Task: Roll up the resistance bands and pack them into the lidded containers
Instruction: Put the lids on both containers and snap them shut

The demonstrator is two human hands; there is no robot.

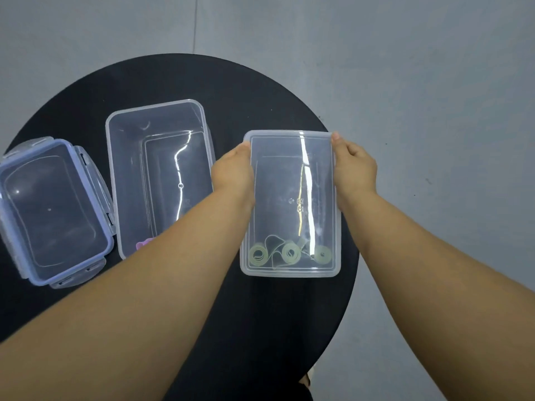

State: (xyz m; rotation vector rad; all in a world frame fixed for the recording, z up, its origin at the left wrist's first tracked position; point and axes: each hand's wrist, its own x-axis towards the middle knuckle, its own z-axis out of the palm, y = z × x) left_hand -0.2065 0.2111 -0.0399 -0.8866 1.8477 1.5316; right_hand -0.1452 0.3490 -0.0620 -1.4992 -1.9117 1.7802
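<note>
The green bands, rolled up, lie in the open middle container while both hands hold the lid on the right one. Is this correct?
Not quite. The head view shows the green bands inside the right container, under the lid that the left hand and right hand hold. The open middle container shows only a bit of something purple.

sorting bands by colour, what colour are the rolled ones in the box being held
Pale green rolled bands, seen through the clear container in the head view.

No readable text anywhere in view.
There's small embossed moulding on the clear lid [291,202] right of centre, near a tiny round mark, but the characters are too blurred to make out.
</note>
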